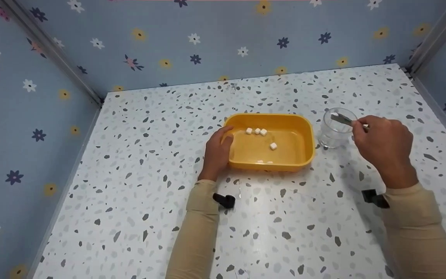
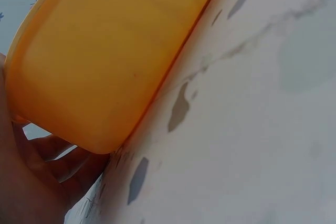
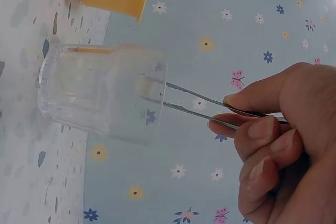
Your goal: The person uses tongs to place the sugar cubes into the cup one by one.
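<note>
A yellow plastic container (image 1: pixel 269 167) stands on the table with several small white cubes (image 1: pixel 273 146) inside. My left hand (image 1: pixel 216 153) grips its left end, the thumb at the rim; in the left wrist view the fingers (image 2: pixel 79 174) bend round the outer wall. My right hand (image 1: pixel 385 143) pinches metal tweezers (image 1: pixel 345 120) between thumb and fingers. In the right wrist view the tweezers' tips reach inside the mouth of a clear glass (image 3: pixel 94 90), with a pale, blurred cube (image 3: pixel 149 86) between them. The glass (image 1: pixel 329 135) stands upright just right of the container.
The white speckled table (image 1: pixel 149 186) extends around the container and glass. Blue flowered panels (image 1: pixel 223 38) rise behind the table and at both sides. A black wrist mount (image 1: pixel 225 200) sits on the left sleeve and another (image 1: pixel 375 197) on the right.
</note>
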The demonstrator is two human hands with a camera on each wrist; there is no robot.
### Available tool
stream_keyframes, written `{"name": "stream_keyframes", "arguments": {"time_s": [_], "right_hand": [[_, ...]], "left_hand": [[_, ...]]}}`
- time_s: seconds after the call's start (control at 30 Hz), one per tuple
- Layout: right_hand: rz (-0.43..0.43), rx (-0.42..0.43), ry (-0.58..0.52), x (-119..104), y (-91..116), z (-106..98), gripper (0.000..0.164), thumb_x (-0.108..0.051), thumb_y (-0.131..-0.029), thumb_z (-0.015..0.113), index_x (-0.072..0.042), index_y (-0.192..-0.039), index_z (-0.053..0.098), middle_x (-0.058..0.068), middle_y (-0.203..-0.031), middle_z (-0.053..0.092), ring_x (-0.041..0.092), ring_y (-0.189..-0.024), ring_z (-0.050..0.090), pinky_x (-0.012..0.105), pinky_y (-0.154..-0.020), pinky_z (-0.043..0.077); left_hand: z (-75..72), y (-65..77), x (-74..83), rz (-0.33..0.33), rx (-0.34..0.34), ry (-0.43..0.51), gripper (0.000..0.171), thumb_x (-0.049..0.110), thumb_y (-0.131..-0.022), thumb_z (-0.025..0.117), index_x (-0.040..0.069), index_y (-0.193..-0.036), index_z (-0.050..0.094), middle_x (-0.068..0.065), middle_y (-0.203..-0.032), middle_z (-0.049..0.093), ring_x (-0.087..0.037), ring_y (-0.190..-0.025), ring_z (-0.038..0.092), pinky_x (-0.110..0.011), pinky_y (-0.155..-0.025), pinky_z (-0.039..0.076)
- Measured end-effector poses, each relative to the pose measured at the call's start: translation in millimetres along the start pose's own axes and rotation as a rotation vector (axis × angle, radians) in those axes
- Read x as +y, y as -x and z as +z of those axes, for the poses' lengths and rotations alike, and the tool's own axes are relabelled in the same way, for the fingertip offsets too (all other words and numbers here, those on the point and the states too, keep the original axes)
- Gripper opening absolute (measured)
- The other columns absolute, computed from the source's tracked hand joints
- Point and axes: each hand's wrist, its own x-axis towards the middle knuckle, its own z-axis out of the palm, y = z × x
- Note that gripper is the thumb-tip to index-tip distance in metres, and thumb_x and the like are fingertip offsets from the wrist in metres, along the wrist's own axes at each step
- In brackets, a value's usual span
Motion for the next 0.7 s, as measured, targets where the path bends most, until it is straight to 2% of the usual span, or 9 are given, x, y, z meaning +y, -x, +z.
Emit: {"name": "stream_keyframes", "arguments": {"time_s": [0.33,0.7], "right_hand": [[0.020,-0.039,0.009,3.3,-0.2,3.5,0.027,-0.018,-0.094,0.061,0.004,-0.097,0.076,0.023,-0.075,0.067,0.032,-0.050,0.046,0.040,-0.040,0.027],[0.055,-0.095,0.011,4.5,-0.4,5.4,0.029,-0.020,-0.096,0.058,0.002,-0.100,0.076,0.021,-0.076,0.068,0.034,-0.053,0.050,0.042,-0.041,0.030]], "left_hand": [[0.4,0.4,2.0,-0.012,0.002,0.005,0.040,0.028,-0.102,0.047,0.017,-0.139,0.059,-0.003,-0.145,0.054,-0.017,-0.135,0.046,-0.036,-0.115,0.032],[-0.7,1.0,2.5,-0.006,0.001,0.010,0.039,0.028,-0.102,0.047,0.018,-0.138,0.060,-0.002,-0.145,0.054,-0.016,-0.134,0.046,-0.035,-0.114,0.033]]}}
